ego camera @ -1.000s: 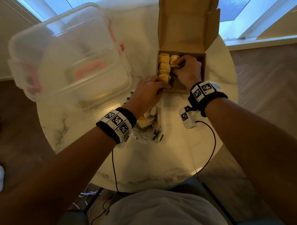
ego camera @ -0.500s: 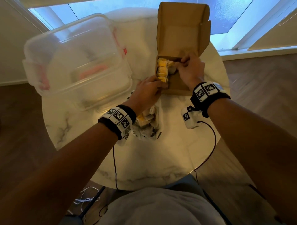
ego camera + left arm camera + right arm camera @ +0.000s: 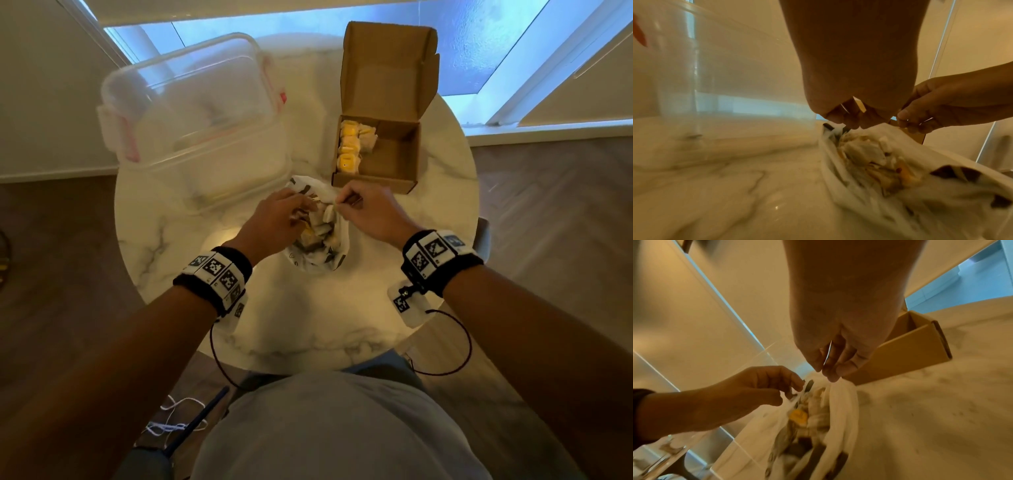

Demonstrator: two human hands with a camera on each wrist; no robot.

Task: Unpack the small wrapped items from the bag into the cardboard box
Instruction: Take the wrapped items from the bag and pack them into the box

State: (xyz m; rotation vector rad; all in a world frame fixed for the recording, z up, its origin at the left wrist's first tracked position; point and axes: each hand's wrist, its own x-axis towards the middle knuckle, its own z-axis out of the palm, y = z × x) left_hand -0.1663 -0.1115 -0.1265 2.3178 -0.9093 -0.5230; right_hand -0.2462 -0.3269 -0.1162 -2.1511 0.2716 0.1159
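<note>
A white plastic bag (image 3: 325,257) with dark print lies on the marble table, its mouth toward the cardboard box (image 3: 394,161). My left hand (image 3: 284,216) pinches the left rim of the bag mouth, and my right hand (image 3: 363,209) pinches the right rim, holding it apart. Several small wrapped items (image 3: 869,155), white and yellow, fill the bag (image 3: 840,418). In the box, several yellow wrapped items (image 3: 351,145) sit along its left side; the right side shows bare cardboard. The box lid stands upright behind it.
A large clear plastic container (image 3: 198,113) with pink clips stands on the left of the round marble table (image 3: 308,315), close to the bag. Windows lie beyond the table's far edge. Cables hang from both wristbands near the front edge.
Both hands have left the box and come back toward me to the bag. They now pinch the bag's rim on either side, and the box interior is uncovered.
</note>
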